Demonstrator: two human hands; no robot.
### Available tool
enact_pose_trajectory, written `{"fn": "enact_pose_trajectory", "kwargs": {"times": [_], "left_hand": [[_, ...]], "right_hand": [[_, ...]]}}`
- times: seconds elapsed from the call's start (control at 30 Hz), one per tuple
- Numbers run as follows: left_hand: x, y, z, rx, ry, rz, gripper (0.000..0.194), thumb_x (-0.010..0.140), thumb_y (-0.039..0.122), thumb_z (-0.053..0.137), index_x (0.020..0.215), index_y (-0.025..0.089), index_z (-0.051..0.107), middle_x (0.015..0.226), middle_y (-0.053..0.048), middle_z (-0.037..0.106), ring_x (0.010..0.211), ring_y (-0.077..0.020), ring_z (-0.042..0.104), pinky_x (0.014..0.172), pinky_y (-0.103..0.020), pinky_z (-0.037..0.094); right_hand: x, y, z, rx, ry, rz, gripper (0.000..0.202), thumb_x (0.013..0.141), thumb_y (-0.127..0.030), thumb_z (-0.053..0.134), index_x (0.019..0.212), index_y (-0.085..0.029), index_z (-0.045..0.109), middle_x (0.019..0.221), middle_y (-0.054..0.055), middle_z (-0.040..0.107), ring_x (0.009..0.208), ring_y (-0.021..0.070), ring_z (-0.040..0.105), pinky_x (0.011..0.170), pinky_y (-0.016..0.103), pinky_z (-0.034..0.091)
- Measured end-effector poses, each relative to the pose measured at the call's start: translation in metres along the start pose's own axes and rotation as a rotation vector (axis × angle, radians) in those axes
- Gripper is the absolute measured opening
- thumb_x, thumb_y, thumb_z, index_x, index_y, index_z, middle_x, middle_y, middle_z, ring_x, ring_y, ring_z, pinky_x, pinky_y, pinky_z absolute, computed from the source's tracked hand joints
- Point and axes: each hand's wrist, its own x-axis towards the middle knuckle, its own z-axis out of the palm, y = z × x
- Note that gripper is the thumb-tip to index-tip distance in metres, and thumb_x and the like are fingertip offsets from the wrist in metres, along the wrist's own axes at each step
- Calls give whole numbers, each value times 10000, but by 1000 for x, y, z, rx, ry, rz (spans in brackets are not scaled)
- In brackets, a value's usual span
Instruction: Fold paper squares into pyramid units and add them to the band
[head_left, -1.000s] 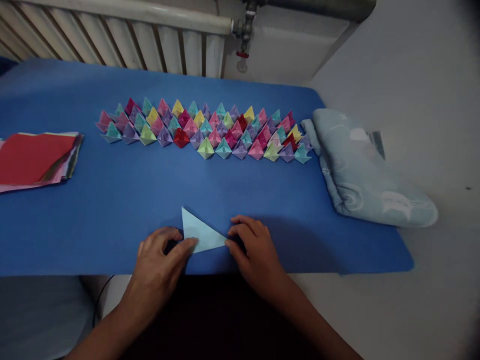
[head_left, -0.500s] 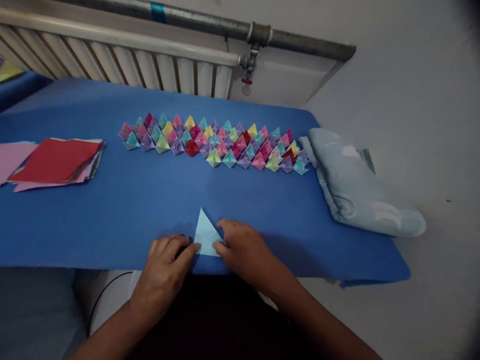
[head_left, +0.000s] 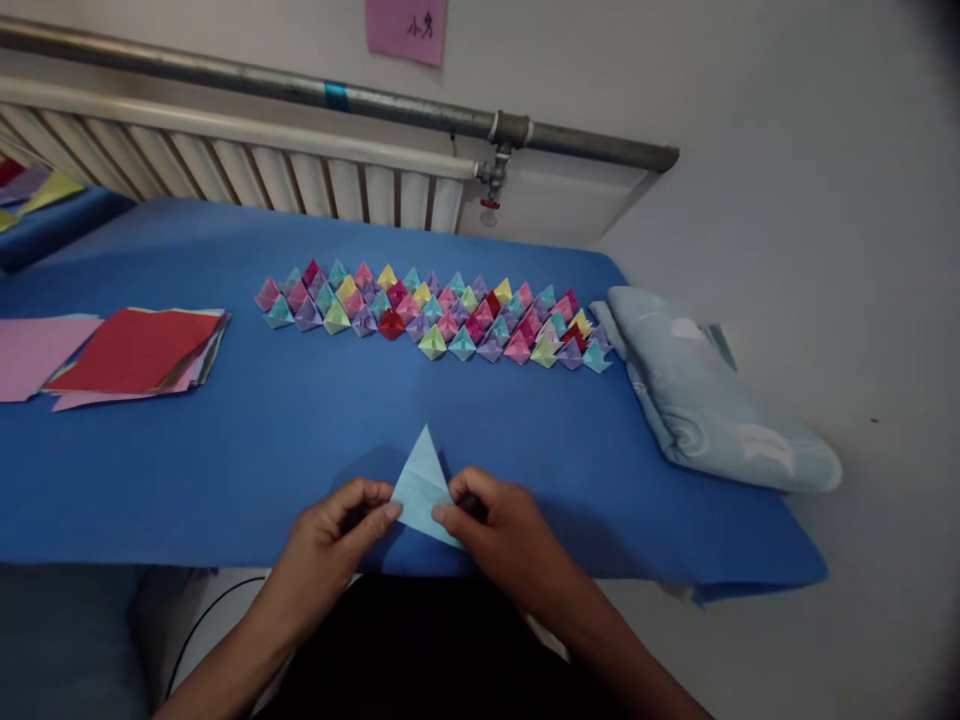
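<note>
A light blue paper folded into a triangle [head_left: 421, 484] is held near the front edge of the blue-covered table [head_left: 300, 430], one point facing away from me. My left hand [head_left: 330, 530] pinches its left corner between thumb and fingers. On the opposite side, my right hand [head_left: 506, 530] grips the paper's right edge, thumb on top and fingers curled behind. Beyond my hands stand rows of small folded paper boats [head_left: 462, 343] in many colours.
To the left lie stacked coloured paper sheets with a red one on top [head_left: 139, 350] and a pink sheet [head_left: 45, 352]. A folded pale blue blanket [head_left: 705, 400] sits at the right. Behind the table are a radiator [head_left: 300, 185] and a metal pipe [head_left: 420, 112].
The paper triangle has been lifted and turned slightly, and my left hand now pinches its corner instead of pressing beside it. My view has tilted up a little.
</note>
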Motion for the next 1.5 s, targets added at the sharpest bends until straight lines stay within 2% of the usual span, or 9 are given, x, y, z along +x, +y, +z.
{"fn": "enact_pose_trajectory", "kwargs": {"times": [0.13, 0.23, 0.37, 0.43, 0.53, 0.67, 0.93, 1.1, 1.5], "left_hand": [[-2, 3, -1, -140, -17, -125, 301, 757, 482, 663, 821, 190, 699, 679, -19, 682, 648, -164, 637, 586, -273, 509], [-3, 3, 0, -199, -29, -154, 320, 743, 491, 678, 809, 179, 691, 734, -44, 703, 671, -171, 643, 589, -280, 507], [-6, 0, 1, -276, -8, -160, 282, 759, 467, 697, 783, 186, 681, 727, -22, 684, 661, -145, 617, 603, -268, 497], [-6, -2, 1, -322, -3, -158, 267, 764, 453, 706, 768, 187, 677, 702, -7, 669, 646, -130, 599, 605, -255, 486], [-5, -4, 1, -366, -6, -176, 268, 763, 445, 716, 744, 182, 669, 680, 0, 658, 625, -120, 581, 597, -246, 468], [-3, -4, 2, -380, -41, -188, 282, 762, 456, 718, 724, 182, 663, 666, 5, 649, 615, -116, 566, 601, -246, 455], [-4, -7, -1, -325, -169, -181, 262, 828, 444, 669, 736, 198, 658, 679, 12, 645, 662, -122, 561, 665, -256, 444], [-4, -11, -6, -329, -207, -187, 276, 831, 459, 661, 742, 197, 658, 683, 13, 639, 670, -118, 555, 679, -247, 439], [-5, -12, -12, -327, -238, -167, 285, 826, 468, 652, 739, 196, 660, 675, 13, 627, 667, -121, 546, 673, -245, 438]], "right_hand": [[0, -2, 2, 36, 61, -27, 160, 806, -186, 584, 670, -200, 502, 600, -62, 500, 560, 97, 450, 529, 208, 340], [1, -2, 4, 55, 91, -55, 155, 812, -202, 581, 675, -203, 509, 610, -58, 518, 560, 97, 460, 526, 208, 345], [-1, -3, 4, 81, 112, -88, 113, 803, -196, 598, 718, -206, 523, 653, -48, 554, 601, 105, 503, 553, 210, 378], [-3, -5, 1, 130, 125, -135, 57, 806, -219, 615, 821, -211, 560, 713, -38, 588, 655, 116, 542, 598, 216, 418], [-6, -8, -6, 183, 159, -241, 90, 867, -252, 555, 942, -214, 587, 812, -5, 634, 744, 136, 588, 670, 239, 459], [-5, -10, -12, 178, 215, -353, 122, 909, -198, 487, 924, -218, 606, 886, 19, 643, 815, 146, 594, 751, 271, 462], [0, -6, -12, 188, 125, -354, 181, 898, -105, 478, 901, -219, 619, 904, -5, 615, 843, 120, 591, 776, 245, 439], [2, -6, -12, 178, 116, -295, 172, 910, -133, 477, 979, -221, 609, 875, -10, 623, 789, 121, 587, 742, 253, 435], [5, -8, -4, 135, 155, -443, 188, 870, -82, 486, 914, -218, 607, 939, 25, 598, 903, 145, 585, 806, 286, 457]]}}
